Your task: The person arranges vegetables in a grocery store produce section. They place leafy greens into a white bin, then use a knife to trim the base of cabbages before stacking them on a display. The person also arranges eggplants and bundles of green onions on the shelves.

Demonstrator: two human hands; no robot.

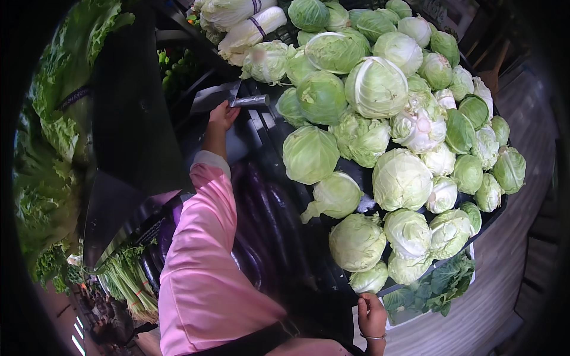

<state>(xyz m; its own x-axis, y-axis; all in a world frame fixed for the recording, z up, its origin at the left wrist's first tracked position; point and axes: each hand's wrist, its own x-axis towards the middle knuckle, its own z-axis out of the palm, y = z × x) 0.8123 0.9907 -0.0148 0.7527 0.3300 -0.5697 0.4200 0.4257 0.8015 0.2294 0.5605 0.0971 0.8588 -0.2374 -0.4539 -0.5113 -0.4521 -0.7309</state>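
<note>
My left hand (pixel 224 115) reaches far forward past the dark bin, its fingers closed at the near end of a silvery roll (pixel 252 101) that looks like plastic film. A shiny flat sheet (pixel 215 96) lies just beyond these fingertips. Low at the right, my right hand (pixel 372 314) has bent fingers by the front rim of the cabbage display; whether it grips anything is not clear. The nearest head to it is a small green cabbage (pixel 369 277). Between my arms lie long purple eggplants (pixel 271 222), partly in shadow.
Green cabbages (pixel 403 179) are heaped on the right, with napa cabbages (pixel 251 33) behind. A dark upright panel (pixel 133 98) stands left, beside leafy lettuce (pixel 58 133). Bundled celery-like stalks (pixel 129 282) lie lower left. A crate of dark leaves (pixel 438 285) sits below the display.
</note>
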